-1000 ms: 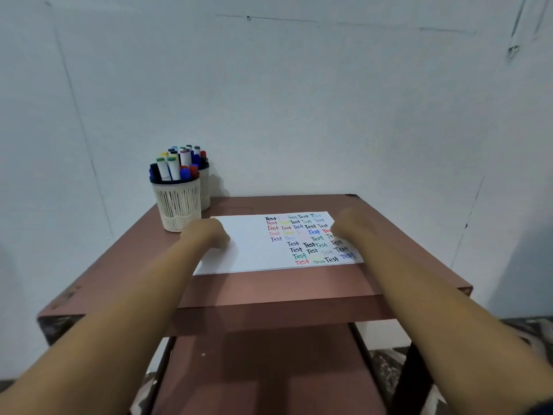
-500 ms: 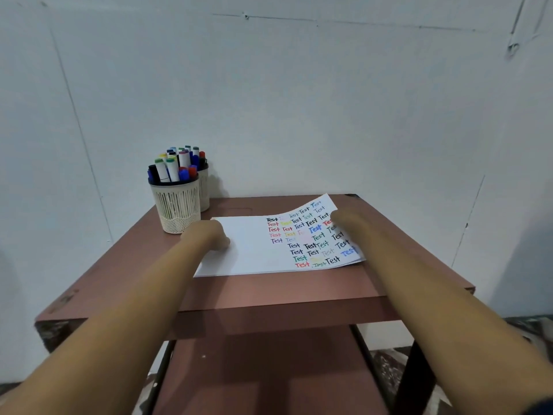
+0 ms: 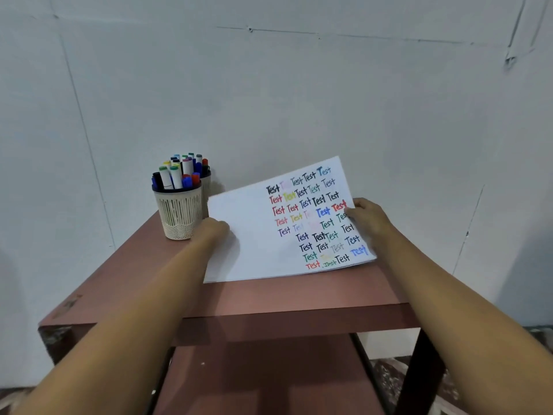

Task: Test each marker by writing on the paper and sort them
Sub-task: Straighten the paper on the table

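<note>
Paper (image 3: 254,244) tilts up off the desk (image 3: 269,298), right hand (image 3: 368,217) pinching its edge; left hand (image 3: 214,232) rests on it, grip unclear.

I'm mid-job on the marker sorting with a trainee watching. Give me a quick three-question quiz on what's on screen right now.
1. True or false: the paper lies flat on the table.
2. Where are the markers? A) scattered across the paper B) standing in the cups at the table's far left C) none are in view
3. Fill in: the word written again and again on the paper is ____.

Key: 1 false, the right hand grips its right edge and that side is raised off the table. 2 B. 3 Test.
</note>
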Tool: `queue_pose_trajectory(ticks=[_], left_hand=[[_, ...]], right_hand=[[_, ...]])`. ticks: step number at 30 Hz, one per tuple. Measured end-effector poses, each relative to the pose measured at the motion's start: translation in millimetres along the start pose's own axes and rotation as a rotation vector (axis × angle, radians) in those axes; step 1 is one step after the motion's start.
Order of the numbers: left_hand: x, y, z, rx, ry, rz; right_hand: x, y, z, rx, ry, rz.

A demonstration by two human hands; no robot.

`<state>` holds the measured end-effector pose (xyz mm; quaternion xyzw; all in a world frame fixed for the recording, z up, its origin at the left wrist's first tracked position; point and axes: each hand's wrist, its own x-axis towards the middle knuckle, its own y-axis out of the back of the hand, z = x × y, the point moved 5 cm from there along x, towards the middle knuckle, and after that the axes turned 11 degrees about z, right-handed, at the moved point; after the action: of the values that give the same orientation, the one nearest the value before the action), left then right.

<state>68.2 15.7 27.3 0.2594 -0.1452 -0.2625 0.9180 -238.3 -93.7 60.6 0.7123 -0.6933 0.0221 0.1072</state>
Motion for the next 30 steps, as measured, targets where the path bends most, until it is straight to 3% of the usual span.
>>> queue_pose_trajectory(ticks=[2,4,9,12,17,24,30], left_hand=[[0,4,9,-0.287,0.104,0.001],[2,12,24,-0.413,0.104,0.044],[0,40,68,-0.606,-0.191,0.253],[-1,38,69,-0.659,-0.271,0.254],[-8,10,41,-0.519,-0.223,0.133],[8,6,45,-0.315,-0.187,0.151],[23,-3,56,-0.166,-0.132,0.128]], right_hand=[[2,6,-5,0.084,0.028,0.024],[3,10,-13,0.12,0.063,0.059],[12,5,-30,0.13,0.144,0.056],[13,0,-28,0.11,0.131,0.078],[18,-9,7,-0.07,0.037,0.126],[29,-9,3,-0.179,0.094,0.305],[51,-14,1,-0.457,0.094,0.239]])
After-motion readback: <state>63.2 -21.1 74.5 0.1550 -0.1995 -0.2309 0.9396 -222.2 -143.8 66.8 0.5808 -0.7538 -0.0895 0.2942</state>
